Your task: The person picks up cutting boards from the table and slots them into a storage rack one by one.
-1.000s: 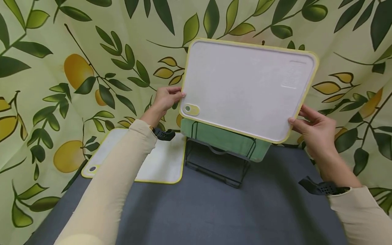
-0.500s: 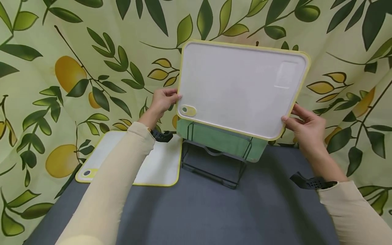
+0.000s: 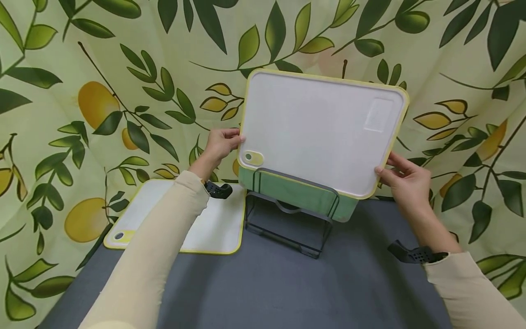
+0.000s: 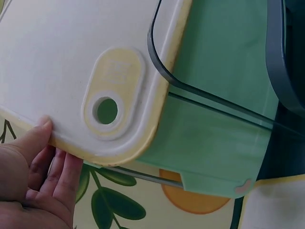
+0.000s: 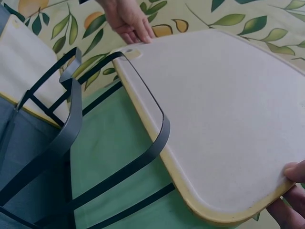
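Observation:
A white cutting board with a yellow rim is held up, slightly tilted, between both hands. My left hand pinches its left edge near the yellow hang-hole corner, thumb on the front face. At the lower right edge, my right hand grips it, thumb in front and fingers behind. The board's lower edge sits behind a wire loop of the dark metal rack. Behind it a green cutting board stands in the rack, its upper part hidden by the white one.
Another white board with a yellow rim lies flat on the dark table, left of the rack and partly covered by my left sleeve. A leaf-and-fruit patterned curtain hangs close behind the rack.
Both hands have lowered the white cutting board. Its bottom edge, earlier in front of the top of the rack's wire loop, is now behind it. The grip stays the same.

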The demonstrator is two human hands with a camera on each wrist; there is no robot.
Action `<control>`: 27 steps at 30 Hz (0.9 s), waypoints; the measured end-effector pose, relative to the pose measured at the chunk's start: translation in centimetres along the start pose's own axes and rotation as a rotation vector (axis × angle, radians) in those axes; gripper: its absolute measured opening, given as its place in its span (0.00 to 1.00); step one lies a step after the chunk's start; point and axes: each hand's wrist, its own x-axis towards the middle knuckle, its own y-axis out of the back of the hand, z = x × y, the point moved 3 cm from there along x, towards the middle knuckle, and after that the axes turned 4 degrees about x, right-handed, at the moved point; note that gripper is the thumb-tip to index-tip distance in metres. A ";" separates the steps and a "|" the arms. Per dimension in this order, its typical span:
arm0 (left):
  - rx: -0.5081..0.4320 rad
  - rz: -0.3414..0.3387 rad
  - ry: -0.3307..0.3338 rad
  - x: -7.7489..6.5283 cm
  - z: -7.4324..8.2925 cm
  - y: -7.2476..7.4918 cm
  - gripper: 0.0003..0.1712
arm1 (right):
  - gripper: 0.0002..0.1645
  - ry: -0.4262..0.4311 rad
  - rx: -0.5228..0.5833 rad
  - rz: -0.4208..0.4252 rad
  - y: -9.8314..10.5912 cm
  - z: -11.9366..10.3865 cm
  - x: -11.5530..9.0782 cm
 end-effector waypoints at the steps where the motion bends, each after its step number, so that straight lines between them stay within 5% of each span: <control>1: 0.005 0.002 0.003 0.0 -0.1 0.0 0.23 | 0.38 -0.004 -0.006 0.000 0.0 0.1 0.0; 27: 0.073 0.003 0.061 -0.7 -3.6 -0.8 0.20 | 0.33 -0.090 -0.125 0.060 0.6 3.3 -1.4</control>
